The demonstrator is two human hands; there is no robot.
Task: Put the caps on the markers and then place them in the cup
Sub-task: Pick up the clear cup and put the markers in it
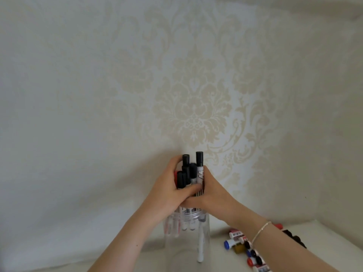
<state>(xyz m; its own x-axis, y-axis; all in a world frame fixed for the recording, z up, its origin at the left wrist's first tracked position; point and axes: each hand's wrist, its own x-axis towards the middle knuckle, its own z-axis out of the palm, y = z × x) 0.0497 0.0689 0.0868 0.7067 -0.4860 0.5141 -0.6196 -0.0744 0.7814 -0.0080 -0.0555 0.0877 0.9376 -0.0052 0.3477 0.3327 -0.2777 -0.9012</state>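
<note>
A bundle of capped markers (191, 173) stands upright in the mouth of a clear glass jar (186, 232) that serves as the cup. Most caps are black and one is red. The lower ends of the markers show through the glass; one marker reaches nearly to the bottom, the others hang higher. The left hand (172, 191) has its fingers curled around the bundle from the left side, and the right hand (212, 195) grips the same bundle from the right, just above the rim. The right wrist wears a thin bracelet (261, 231).

To the right of the jar, more markers (245, 246) lie on the white table (324, 238), with red, blue and black ends, partly under the right forearm.

I think the risk is this: if both hands let go together, the higher markers may drop hard and tip the jar, because the bundle is tall and the jar is light-looking. A forearm could also sweep the lying markers off the table.

The jar rim is hidden behind the hands, so I cannot tell if every marker is inside it. The lying markers are blurred, and whether all of them have caps is not clear.
</note>
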